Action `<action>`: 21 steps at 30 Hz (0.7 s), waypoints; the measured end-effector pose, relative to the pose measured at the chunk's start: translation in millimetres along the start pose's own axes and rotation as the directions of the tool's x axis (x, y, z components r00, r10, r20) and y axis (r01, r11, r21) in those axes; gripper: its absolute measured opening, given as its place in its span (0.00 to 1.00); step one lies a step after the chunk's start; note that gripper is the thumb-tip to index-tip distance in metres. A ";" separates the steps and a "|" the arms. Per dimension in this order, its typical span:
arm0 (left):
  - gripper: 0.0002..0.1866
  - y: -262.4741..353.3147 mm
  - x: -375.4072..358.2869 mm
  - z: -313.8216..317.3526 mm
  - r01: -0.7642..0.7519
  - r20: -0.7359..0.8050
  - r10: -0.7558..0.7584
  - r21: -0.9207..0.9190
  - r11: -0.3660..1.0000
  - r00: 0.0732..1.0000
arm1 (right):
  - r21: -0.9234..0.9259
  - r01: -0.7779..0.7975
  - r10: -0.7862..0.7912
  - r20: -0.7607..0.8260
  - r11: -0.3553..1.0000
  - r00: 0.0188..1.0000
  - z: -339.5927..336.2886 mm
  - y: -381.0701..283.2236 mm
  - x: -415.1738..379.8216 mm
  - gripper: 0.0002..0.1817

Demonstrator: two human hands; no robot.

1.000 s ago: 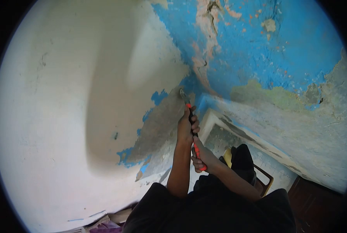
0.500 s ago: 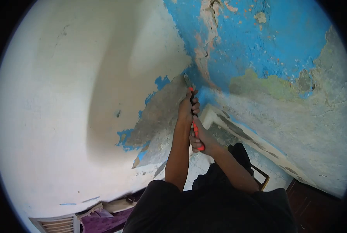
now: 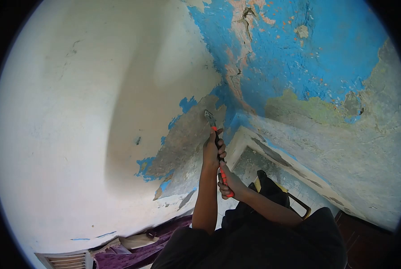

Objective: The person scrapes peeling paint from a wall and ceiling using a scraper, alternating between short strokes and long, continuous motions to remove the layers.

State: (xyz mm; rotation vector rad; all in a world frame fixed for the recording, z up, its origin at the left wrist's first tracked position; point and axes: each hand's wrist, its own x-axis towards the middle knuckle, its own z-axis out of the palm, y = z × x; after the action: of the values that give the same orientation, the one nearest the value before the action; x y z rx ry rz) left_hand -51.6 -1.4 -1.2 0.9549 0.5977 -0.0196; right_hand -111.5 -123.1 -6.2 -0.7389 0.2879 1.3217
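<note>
Both of my hands are wrapped round one long-handled scraper with a black and red handle and a metal head. My left hand grips the upper, black part just below the head. Lower down, my right hand holds the red end of the handle. The scraper's head is over a grey bare patch on the left wall, close to the corner. Ragged blue paint edges this patch, with white wall beyond it.
The right wall is blue, with a crack and pinkish plaster near the corner. A pale ledge runs along its foot. A yellow and dark frame stands by my leg. Purple cloth and a slatted vent lie at lower left.
The scraper's head has come down the left wall, away from the corner's blue edge and slightly left. Both hands have moved down with it, keeping their grip.
</note>
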 end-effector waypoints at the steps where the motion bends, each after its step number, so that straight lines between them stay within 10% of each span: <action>1: 0.24 0.7 5.4 1.4 0.013 0.002 -0.013 0.019 1.000 1.000 | 0.011 -0.001 0.001 0.021 1.000 1.000 -0.7 -2.2 3.7 0.35; 21: 0.28 0.6 21.9 21.0 0.059 -0.084 -0.056 0.032 0.998 0.995 | 0.034 -0.099 0.099 -0.017 0.995 0.995 -9.7 -35.9 -5.9 0.36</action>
State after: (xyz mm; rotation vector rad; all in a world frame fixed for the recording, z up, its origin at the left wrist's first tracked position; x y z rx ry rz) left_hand -23.2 -12.0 -2.4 0.9750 0.7035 -0.0416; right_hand -77.0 -136.0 1.7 -0.7168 0.3648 1.4008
